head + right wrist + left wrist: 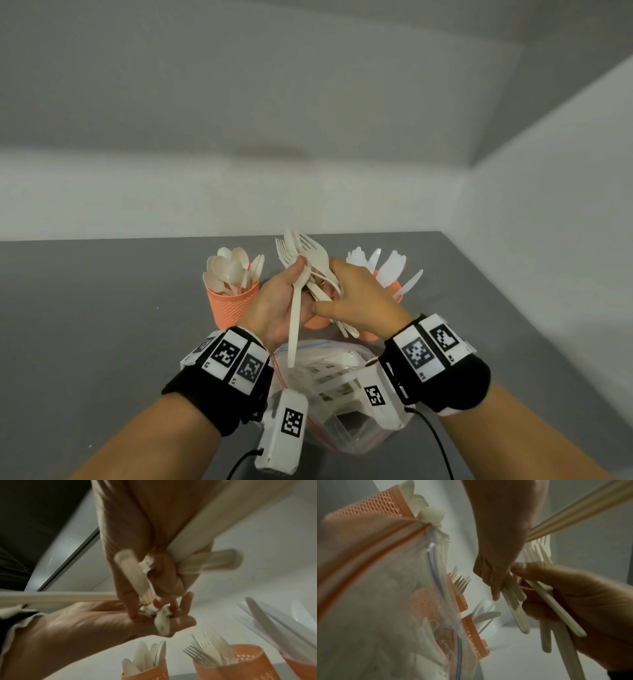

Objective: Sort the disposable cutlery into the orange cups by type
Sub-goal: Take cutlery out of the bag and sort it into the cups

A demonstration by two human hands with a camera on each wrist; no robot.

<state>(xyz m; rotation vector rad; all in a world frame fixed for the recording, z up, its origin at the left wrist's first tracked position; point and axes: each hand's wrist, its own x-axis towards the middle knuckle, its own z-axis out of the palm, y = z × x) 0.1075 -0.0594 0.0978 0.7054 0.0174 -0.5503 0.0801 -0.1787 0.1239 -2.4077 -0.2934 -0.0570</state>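
Both hands are raised above the cups and hold a bundle of beige forks point(308, 257), tines pointing away from me. My left hand point(286, 294) grips the bundle from the left, its thumb over one fork whose handle point(294, 329) hangs down. My right hand point(349, 291) curls round the handles from the right; the handles point(518, 605) show between both hands in the left wrist view. Three orange cups stand behind: the spoon cup point(231, 306) on the left, the fork cup point(240, 668) in the middle and mostly hidden, the knife cup point(298, 662) on the right.
A clear zip bag point(342, 404) with white plastic pieces inside lies on the grey table point(102, 325) just in front of the cups, under my wrists. White walls point(548, 240) close the table at the back and right.
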